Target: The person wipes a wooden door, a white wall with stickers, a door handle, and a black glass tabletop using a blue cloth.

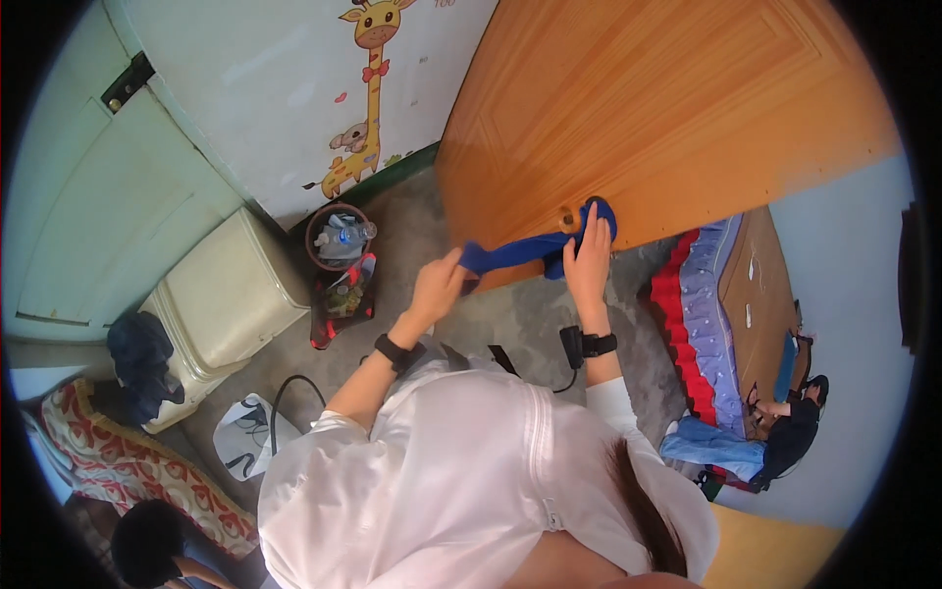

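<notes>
A blue cloth (520, 254) is stretched between my two hands, along the lower edge of an orange-brown wooden door (628, 118). My left hand (437, 292) is closed on its left end, which looks slightly blurred. At the other end my right hand (589, 257) grips the bunched part, its fingers extended over the cloth against the door. Just left of those fingers a round door knob (566, 218) shows. Some of the cloth is hidden behind my right hand. Both of my wrists wear black bands.
A bin with plastic bottles (340, 236) and a red-black bag (343, 299) stand by the giraffe-decorated wall. A cream chest (221, 294) with dark clothing is to the left. On the right, a person in black (793, 432) is at a bed; another person (147, 545) is lower left.
</notes>
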The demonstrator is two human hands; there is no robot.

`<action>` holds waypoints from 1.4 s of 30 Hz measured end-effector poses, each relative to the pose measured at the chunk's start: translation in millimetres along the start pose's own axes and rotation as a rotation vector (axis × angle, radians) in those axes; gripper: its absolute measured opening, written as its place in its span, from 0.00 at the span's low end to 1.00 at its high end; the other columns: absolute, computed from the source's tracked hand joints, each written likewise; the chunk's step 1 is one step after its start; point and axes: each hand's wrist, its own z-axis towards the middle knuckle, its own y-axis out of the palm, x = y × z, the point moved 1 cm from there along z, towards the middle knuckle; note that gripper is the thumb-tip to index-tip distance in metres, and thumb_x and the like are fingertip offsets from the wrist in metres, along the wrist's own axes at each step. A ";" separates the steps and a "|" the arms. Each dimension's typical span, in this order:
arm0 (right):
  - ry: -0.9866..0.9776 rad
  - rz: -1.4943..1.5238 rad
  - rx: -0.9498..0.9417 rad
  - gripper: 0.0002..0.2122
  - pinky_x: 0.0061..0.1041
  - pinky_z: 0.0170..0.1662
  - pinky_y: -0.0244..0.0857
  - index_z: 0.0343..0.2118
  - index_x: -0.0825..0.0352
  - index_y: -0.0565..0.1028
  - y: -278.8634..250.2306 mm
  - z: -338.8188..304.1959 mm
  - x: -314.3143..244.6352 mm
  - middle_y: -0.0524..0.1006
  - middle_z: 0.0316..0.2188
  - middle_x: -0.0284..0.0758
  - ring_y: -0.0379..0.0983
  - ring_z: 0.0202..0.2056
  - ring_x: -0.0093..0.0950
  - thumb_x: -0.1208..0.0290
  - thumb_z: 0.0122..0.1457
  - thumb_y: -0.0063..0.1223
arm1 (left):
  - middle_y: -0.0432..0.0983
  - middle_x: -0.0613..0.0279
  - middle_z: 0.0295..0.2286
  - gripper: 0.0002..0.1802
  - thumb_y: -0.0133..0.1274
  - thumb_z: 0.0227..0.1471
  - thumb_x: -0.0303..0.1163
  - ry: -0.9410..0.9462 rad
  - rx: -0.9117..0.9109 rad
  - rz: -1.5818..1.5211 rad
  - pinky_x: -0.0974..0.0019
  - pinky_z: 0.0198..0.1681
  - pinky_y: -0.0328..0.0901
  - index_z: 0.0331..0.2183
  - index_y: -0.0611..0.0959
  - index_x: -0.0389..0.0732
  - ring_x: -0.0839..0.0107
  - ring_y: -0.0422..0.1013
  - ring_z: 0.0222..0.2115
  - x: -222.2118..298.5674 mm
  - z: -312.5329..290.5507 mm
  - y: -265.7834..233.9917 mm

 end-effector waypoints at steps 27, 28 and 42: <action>0.068 0.358 -0.014 0.16 0.28 0.42 0.60 0.41 0.64 0.71 -16.8 -19.4 -8.4 0.69 0.36 0.40 0.66 0.38 0.38 0.75 0.46 0.55 | 0.64 0.51 0.45 0.22 0.40 0.53 0.30 0.004 -0.049 -0.469 0.70 0.50 0.52 0.50 0.63 0.37 0.65 0.60 0.48 22.3 64.3 98.4; 0.051 0.353 -0.012 0.16 0.28 0.42 0.60 0.41 0.64 0.71 -15.9 -17.6 -7.9 0.68 0.36 0.40 0.66 0.38 0.38 0.75 0.46 0.54 | 0.64 0.51 0.45 0.22 0.40 0.53 0.30 -0.002 -0.028 -0.464 0.70 0.50 0.52 0.50 0.63 0.37 0.65 0.60 0.48 23.1 62.8 95.9; -0.142 0.385 -0.007 0.19 0.31 0.40 0.61 0.43 0.62 0.70 -11.2 -15.6 12.3 0.66 0.35 0.40 0.66 0.38 0.38 0.77 0.45 0.52 | 0.73 0.54 0.32 0.17 0.50 0.43 0.21 0.053 0.367 -0.227 0.71 0.33 0.63 0.39 0.74 0.36 0.68 0.70 0.31 59.1 48.8 95.7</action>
